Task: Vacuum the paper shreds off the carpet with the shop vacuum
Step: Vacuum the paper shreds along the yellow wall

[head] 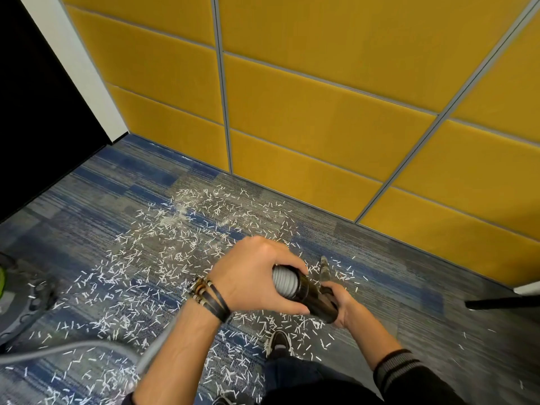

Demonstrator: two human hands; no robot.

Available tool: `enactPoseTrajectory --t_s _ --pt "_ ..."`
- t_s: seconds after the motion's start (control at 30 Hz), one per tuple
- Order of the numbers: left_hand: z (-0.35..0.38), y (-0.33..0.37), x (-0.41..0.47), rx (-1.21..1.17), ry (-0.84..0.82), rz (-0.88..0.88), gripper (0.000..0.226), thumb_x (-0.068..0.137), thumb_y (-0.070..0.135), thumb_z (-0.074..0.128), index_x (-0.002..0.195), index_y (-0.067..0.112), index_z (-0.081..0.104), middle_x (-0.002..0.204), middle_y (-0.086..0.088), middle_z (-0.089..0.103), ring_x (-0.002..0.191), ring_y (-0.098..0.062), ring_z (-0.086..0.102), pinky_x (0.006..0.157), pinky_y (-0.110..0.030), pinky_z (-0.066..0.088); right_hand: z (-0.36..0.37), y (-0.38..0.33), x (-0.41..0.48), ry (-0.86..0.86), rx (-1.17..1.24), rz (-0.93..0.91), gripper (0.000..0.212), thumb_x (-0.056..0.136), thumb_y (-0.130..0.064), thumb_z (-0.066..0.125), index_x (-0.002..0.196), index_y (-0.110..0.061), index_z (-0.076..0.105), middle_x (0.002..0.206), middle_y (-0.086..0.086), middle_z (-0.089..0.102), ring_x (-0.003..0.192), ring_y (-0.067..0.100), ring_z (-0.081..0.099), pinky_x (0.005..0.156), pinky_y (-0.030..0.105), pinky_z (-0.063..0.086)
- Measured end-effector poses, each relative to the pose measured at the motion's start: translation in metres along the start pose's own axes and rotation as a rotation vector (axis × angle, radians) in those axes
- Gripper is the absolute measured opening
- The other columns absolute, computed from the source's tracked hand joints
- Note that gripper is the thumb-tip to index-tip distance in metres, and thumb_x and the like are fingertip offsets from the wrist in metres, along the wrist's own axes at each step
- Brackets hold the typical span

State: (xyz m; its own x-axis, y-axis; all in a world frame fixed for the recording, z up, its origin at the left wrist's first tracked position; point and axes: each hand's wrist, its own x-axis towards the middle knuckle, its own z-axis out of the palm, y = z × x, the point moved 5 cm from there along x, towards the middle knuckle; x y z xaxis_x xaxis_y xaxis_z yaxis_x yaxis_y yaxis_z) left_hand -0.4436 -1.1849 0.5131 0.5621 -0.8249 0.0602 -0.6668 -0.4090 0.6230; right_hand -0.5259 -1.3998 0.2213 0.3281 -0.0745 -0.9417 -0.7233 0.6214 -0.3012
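Now: left hand (251, 273) and right hand (343, 302) close together, both clamped tight.
I log the left hand wrapped round the gray ribbed hose (285, 280) where it enters the black cuff (314, 296); the right hand grips the cuff's far end. White paper shreds (163, 252) lie scattered across the blue-gray carpet (87, 206) beneath, up toward the yellow wall panels (321, 112).
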Motion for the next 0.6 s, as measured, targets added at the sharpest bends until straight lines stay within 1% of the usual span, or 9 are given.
enactPoseTrajectory --t_s 0.03,0.07,0.17,0.2,0.3,0.4,0.5,0.53,0.6 --pt "0.002 0.003 0.002 0.021 -0.004 0.016 0.052 0.066 0.074 0.079 0.106 0.042 0.076 0.093 0.027 0.072 0.086 0.006 0.066 0.082 -0.027 0.059 -0.003 0.001 -0.002 0.001 0.008 0.008 0.021 0.093 -0.03 0.054 0.096 -0.009 0.053 0.089 0.014 0.059 0.07 0.031 0.059 0.063 0.042 0.058" --pt "0.001 0.006 0.002 0.031 0.004 0.03 0.05 0.067 0.073 0.08 0.106 0.042 0.076 0.093 0.026 0.072 0.086 0.005 0.065 0.082 -0.027 0.059 -0.004 -0.002 -0.003 0.0 0.004 0.009 0.021 0.093 -0.03 0.054 0.097 -0.009 0.053 0.089 0.014 0.06 0.068 0.031 0.059 0.06 0.041 0.057" --pt "-0.012 0.003 0.003 0.003 0.089 0.043 0.048 0.069 0.07 0.079 0.105 0.038 0.078 0.091 0.023 0.074 0.084 0.004 0.067 0.082 -0.028 0.059 -0.003 -0.021 -0.009 0.022 0.002 -0.02 0.03 0.093 -0.026 0.056 0.117 -0.01 0.047 0.102 0.018 0.059 0.068 0.033 0.064 0.058 0.044 0.059" --pt "-0.016 0.001 0.004 0.001 0.103 0.041 0.048 0.07 0.07 0.078 0.106 0.038 0.078 0.091 0.023 0.074 0.084 0.004 0.067 0.082 -0.029 0.06 -0.001 -0.026 -0.01 0.021 0.037 -0.038 0.03 0.093 -0.024 0.057 0.118 -0.011 0.045 0.1 0.019 0.059 0.067 0.032 0.064 0.057 0.045 0.06" --pt "-0.012 -0.001 0.01 0.02 0.079 0.037 0.05 0.069 0.074 0.074 0.105 0.039 0.078 0.091 0.024 0.074 0.084 0.005 0.067 0.082 -0.028 0.061 0.001 -0.033 -0.011 0.027 0.07 -0.037 0.022 0.091 -0.026 0.06 0.106 -0.014 0.048 0.084 0.013 0.061 0.066 0.029 0.061 0.066 0.045 0.058" --pt "0.005 -0.008 0.015 0.001 0.017 0.007 0.053 0.067 0.077 0.071 0.105 0.04 0.077 0.089 0.026 0.071 0.083 0.005 0.066 0.081 -0.029 0.061 -0.008 -0.021 -0.003 0.051 0.067 -0.017 0.019 0.094 -0.028 0.058 0.102 -0.013 0.048 0.076 0.012 0.061 0.063 0.027 0.059 0.062 0.04 0.058" --pt "0.018 -0.018 0.011 -0.027 -0.017 -0.016 0.055 0.066 0.078 0.069 0.107 0.041 0.075 0.088 0.031 0.067 0.084 0.009 0.064 0.081 -0.026 0.061 -0.019 -0.008 0.0 0.047 0.094 0.013 0.015 0.093 -0.026 0.056 0.093 -0.013 0.047 0.068 0.01 0.059 0.056 0.024 0.059 0.057 0.035 0.058" --pt "0.019 -0.019 0.01 -0.029 -0.011 -0.011 0.054 0.067 0.077 0.069 0.107 0.041 0.075 0.089 0.03 0.068 0.084 0.009 0.064 0.082 -0.026 0.061 -0.022 -0.01 0.002 0.053 0.084 0.005 0.015 0.092 -0.025 0.056 0.094 -0.013 0.047 0.067 0.01 0.06 0.054 0.024 0.059 0.059 0.037 0.059" --pt "0.013 -0.02 0.009 -0.06 0.039 -0.013 0.051 0.068 0.074 0.072 0.105 0.039 0.076 0.089 0.029 0.069 0.085 0.009 0.065 0.083 -0.022 0.059 -0.023 -0.023 0.001 0.068 0.039 -0.01 0.017 0.093 -0.024 0.055 0.102 -0.012 0.046 0.074 0.012 0.061 0.058 0.027 0.061 0.068 0.042 0.059"
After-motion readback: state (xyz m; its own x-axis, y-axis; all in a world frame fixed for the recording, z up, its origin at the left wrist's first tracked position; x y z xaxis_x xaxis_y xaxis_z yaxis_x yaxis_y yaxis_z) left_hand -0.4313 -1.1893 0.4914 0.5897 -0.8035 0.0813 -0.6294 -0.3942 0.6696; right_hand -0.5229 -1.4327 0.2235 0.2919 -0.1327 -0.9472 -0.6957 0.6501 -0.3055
